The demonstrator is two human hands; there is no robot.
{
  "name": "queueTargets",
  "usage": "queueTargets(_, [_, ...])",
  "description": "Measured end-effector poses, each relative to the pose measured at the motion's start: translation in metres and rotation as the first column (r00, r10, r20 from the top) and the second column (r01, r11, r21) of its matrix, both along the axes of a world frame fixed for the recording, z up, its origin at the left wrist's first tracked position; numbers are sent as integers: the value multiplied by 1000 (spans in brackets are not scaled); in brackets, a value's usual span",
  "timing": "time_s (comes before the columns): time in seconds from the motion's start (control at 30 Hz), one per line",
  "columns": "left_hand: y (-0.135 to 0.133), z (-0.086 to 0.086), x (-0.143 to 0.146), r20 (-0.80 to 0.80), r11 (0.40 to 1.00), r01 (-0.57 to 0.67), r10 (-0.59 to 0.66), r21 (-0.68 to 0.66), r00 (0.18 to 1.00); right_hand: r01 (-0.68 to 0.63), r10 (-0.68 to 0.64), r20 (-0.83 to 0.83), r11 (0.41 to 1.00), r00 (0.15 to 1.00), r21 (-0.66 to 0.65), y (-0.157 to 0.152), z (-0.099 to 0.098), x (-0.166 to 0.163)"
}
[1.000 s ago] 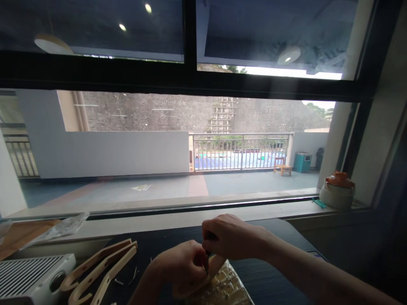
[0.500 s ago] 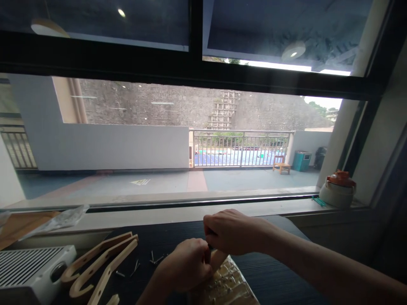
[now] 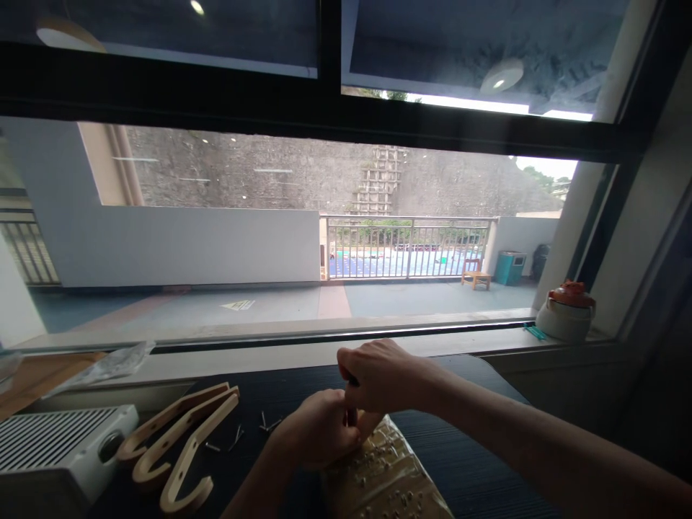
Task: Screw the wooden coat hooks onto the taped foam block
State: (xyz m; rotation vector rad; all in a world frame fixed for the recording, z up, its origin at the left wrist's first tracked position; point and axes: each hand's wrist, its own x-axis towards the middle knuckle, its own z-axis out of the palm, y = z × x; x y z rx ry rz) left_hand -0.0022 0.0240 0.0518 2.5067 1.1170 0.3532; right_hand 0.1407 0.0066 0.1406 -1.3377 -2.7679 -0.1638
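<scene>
My right hand (image 3: 378, 375) is closed in a fist round a dark upright handle of a small tool (image 3: 352, 414), held over the dark table (image 3: 459, 461). Just below it, my left hand (image 3: 316, 436) is curled shut on a pale wooden piece (image 3: 369, 424), whose end shows between the two hands. Under both hands lies a clear plastic bag (image 3: 383, 479) with several small parts in it. Two or three curved wooden hook-shaped pieces (image 3: 178, 440) lie to the left of my left hand.
A few loose screws (image 3: 267, 424) lie on the table beside the hooks. A white slatted appliance (image 3: 54, 454) stands at the left edge, a crumpled clear bag (image 3: 105, 367) behind it. A white pot with an orange lid (image 3: 565, 310) sits on the window sill at right.
Both hands have stayed together on the wooden piece and shifted slightly up and left in view as the camera tilted down. More of the plastic bag and the hooks now shows.
</scene>
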Motion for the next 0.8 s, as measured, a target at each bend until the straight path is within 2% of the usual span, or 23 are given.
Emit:
queueTargets(0.2, [-2,4,2,-44,1000,-16,15,-13,999,-102,103,13,992,995,-78,3,4,6])
queueTargets(0.4, [0,3,2,-69,1000,-17,15,-22,998,-41,42,12,997,999,-72,4,0,6])
queueTargets(0.53, [-2,4,2,-86,1000,-22,21,-8,996,-2,5,49,997,999,-73,1,7,4])
queueTargets(0.67, [-3,5,2,-88,1000,-24,25,6,996,-59,68,67,990,995,-130,0,16,5])
queueTargets(0.8, [-2,4,2,-86,999,-32,33,8,996,-91,94,15,987,995,-129,2,13,5])
